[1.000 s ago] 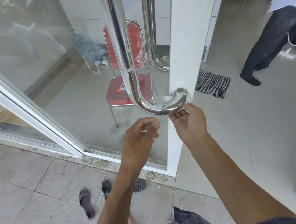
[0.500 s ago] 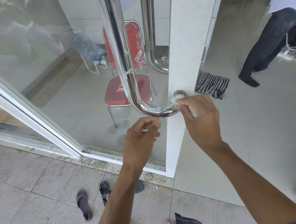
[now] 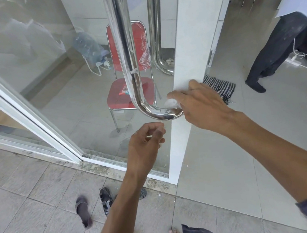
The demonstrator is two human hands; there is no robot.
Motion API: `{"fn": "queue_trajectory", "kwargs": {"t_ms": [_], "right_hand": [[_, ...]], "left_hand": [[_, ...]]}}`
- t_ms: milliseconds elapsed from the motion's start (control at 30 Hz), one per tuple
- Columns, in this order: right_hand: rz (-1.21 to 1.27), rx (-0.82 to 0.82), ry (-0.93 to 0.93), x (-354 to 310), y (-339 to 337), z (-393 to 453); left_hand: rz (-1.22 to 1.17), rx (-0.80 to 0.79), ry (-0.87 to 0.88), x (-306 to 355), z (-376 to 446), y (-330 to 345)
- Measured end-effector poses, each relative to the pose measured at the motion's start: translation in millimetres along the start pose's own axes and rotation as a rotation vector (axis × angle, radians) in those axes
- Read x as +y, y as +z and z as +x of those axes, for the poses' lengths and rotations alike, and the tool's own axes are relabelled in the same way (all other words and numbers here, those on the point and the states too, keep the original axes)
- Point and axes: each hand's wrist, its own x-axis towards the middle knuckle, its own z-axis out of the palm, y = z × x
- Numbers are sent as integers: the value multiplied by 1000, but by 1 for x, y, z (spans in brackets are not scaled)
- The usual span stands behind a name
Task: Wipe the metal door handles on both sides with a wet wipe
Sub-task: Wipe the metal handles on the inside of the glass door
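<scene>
Through the glass panel (image 3: 35, 58) on the left I saw a red chair (image 3: 130, 69) on pale floor tiles (image 3: 228, 155), a large water bottle (image 3: 90, 47) tipped just beyond it. A striped rug (image 3: 221, 88) lay to the right, far in. Sandals (image 3: 83, 211) sat near me on grey paving, daylight throughout.

Red chair (image 3: 130, 95), black-and-white striped rug (image 3: 221, 88)
</scene>
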Motion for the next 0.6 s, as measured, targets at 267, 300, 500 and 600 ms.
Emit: {"fn": "queue_trajectory", "kwargs": {"t_ms": [267,300,500,600], "right_hand": [[40,-32,57,2,-14,5],[23,-84,55,2,-14,3],[62,-176,60,0,-20,-1],[83,-336,91,-3,-19,9]], "left_hand": [[-15,-19,-16,-2,-8,3],[-17,-19,-16,-2,-9,3],[-17,-11,-9,-1,-14,-3],[-15,-11,-8,1,-16,-3]]}}
